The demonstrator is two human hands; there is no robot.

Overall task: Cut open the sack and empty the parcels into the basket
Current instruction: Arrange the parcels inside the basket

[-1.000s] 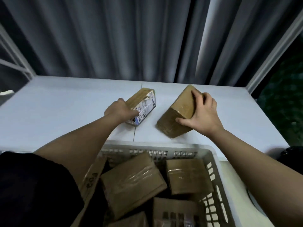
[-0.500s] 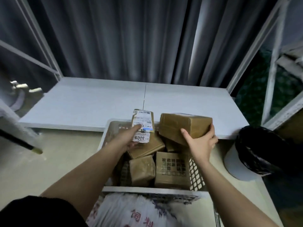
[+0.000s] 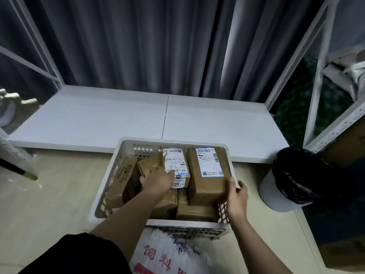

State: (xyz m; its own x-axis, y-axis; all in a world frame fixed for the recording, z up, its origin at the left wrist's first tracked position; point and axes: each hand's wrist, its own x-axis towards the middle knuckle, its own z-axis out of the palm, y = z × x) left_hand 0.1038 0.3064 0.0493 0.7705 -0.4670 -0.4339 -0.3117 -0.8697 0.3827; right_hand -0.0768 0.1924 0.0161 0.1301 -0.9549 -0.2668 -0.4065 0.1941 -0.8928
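Head view: your right hand grips the near right corner of a big box, thumb on top, fingers wrapped round the side over the basket wall at 3 o'clock. Box lies flat, blue-edged label up, in the basket's right half, resting on other parcels. Your left hand reaches in from 7 o'clock, fingertips laid on the small box with white labels just left of the big box. Whether it's gripping or just touching, cannot tell; fingers look spread flat, not clenched.

Outward: taped brown parcels fill the rest of the basket, one long carton tilted against the left wall at 9 o'clock, another carton under the big box at 5 o'clock. Basket is white, slotted, sits on the floor touching the front edge of the low white table at 12 o'clock.

Sack, white with red characters, lies just beside the basket's near wall at 6 o'clock, between your arms. Its opening isn't visible.

Bin with black liner stands near the basket at 3 o'clock, apart from it. Dark stick with a yellowish tip pokes in at 9 o'clock. Grey curtain hangs behind the table. White rack frame at 2 o'clock.
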